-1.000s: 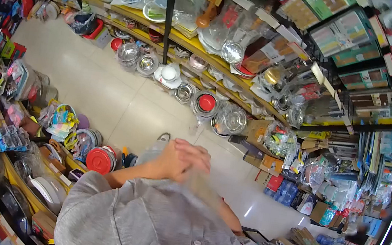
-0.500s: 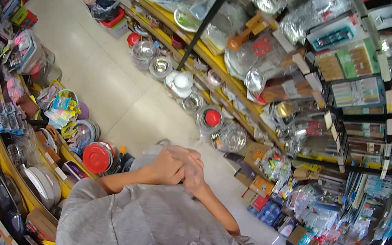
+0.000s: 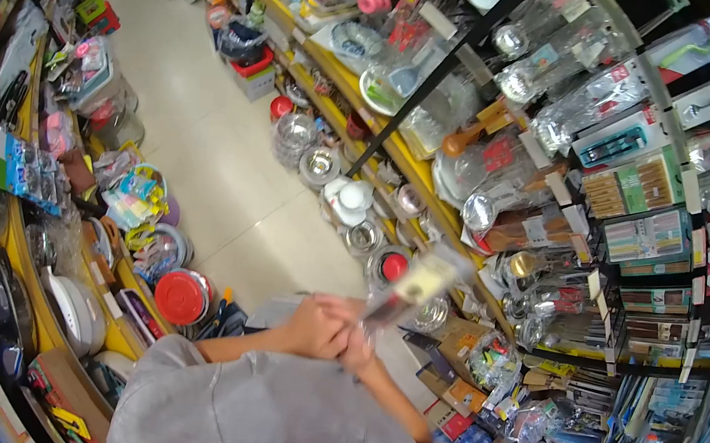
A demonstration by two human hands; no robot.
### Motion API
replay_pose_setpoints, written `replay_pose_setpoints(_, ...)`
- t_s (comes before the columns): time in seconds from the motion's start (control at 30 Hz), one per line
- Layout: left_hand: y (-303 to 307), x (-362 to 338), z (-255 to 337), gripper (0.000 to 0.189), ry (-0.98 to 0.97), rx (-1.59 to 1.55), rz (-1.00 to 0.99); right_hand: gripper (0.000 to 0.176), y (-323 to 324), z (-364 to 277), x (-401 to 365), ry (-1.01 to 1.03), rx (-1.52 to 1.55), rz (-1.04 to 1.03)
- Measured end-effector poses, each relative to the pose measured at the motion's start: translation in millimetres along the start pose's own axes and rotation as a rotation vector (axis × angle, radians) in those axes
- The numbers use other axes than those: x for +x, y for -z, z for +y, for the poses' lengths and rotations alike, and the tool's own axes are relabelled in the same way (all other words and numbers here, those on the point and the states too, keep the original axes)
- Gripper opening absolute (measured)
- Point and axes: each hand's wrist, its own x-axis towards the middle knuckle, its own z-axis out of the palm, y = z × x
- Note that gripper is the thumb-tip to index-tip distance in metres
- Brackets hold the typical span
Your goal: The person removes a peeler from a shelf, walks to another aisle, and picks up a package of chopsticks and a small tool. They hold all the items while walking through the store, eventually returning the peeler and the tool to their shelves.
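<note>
In front of the grey shirt (image 3: 278, 400), my two hands meet at the middle of the view. My left hand (image 3: 314, 329) is closed, its fingers pressed against the other hand; what it grips, if anything, is hidden. My right hand (image 3: 354, 347) is closed at the lower end of a flat packaged item (image 3: 418, 289). This package is blurred, with a pale upper part and a darker lower part, and it tilts up to the right.
Shelves of wrapped kitchenware (image 3: 560, 96) rise on the right. Metal bowls (image 3: 321, 165) line the aisle floor (image 3: 196, 138). A red-lidded tub (image 3: 182, 296) stands at left, near more shelves with white pans (image 3: 74, 310). Cardboard boxes (image 3: 464, 397) lie at lower right.
The packaged item now shows above my right hand; it was not visible before. Both hands stay together, slightly lower in view. The surroundings have shifted with the camera.
</note>
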Motion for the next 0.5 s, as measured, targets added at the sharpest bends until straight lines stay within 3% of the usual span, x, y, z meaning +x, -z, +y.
replay_pose_setpoints(0.03, -4, 3, 4, 0.021, -0.099, -0.004, 0.06, 0.047, 1, -5, -2, 0.09, -0.02, -0.016)
replay_pose_setpoints(0.1, -18, -5, 5, 0.022, -0.042, -0.013, -0.009, 0.049, -2, -12, -26, 0.152, -0.056, 0.006)
replay_pose_setpoints(0.17, -27, 4, -4, 0.024, 0.037, 0.028, -0.117, 0.046, 5, 16, -46, -0.142, 0.13, 0.177)
replay_pose_setpoints(0.2, -22, 15, 8, 0.025, -0.06, -0.034, -0.089, 0.046, 9, 49, -93, -0.287, 0.087, 0.138)
replay_pose_setpoints(0.33, -38, 38, 51, 0.024, -0.228, -0.224, -0.145, 0.046, 39, -2, -82, -0.303, 0.001, 0.215)
replay_pose_setpoints(0.4, -59, 42, 36, 0.024, -0.204, -0.057, -0.149, 0.045, 50, -30, -79, -0.314, -0.019, 0.235)
replay_pose_setpoints(0.43, -64, 47, 45, 0.024, -0.276, -0.065, -0.18, 0.045, 55, -38, -82, -0.275, -0.049, 0.298)
replay_pose_setpoints(0.5, -72, 50, 71, 0.03, -0.273, -0.018, -0.363, 0.044, 64, -48, -95, 0.164, -0.138, 0.39)
